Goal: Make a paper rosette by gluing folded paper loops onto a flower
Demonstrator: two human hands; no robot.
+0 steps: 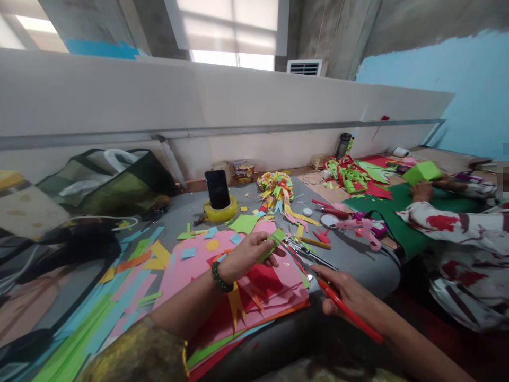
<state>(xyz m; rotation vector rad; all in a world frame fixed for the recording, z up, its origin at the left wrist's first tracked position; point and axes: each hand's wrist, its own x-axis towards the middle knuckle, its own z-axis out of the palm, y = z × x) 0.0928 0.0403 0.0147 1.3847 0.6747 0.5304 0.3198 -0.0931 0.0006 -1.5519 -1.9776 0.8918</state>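
Note:
My left hand [252,254], with a dark green bead bracelet at the wrist, pinches a small piece of green paper [275,241]. My right hand [344,289] is wrapped round a pair of scissors with red handles [350,313]. The scissor blades [303,268] point up and left toward the green paper; whether they touch it I cannot tell. Beneath my left hand lies a stack of pink sheets [183,281], with red, orange and green sheets in it. Yellow and orange paper pieces with notched ends [237,306] rest on the stack.
A phone [217,189] stands in a yellow tape roll [221,212]. Behind are a colourful paper garland [276,185] and a noodle cup [243,171]. Coloured strips [99,313] and a green bag [115,180] lie left. At right, another person's hands hold a green paper stack [423,172].

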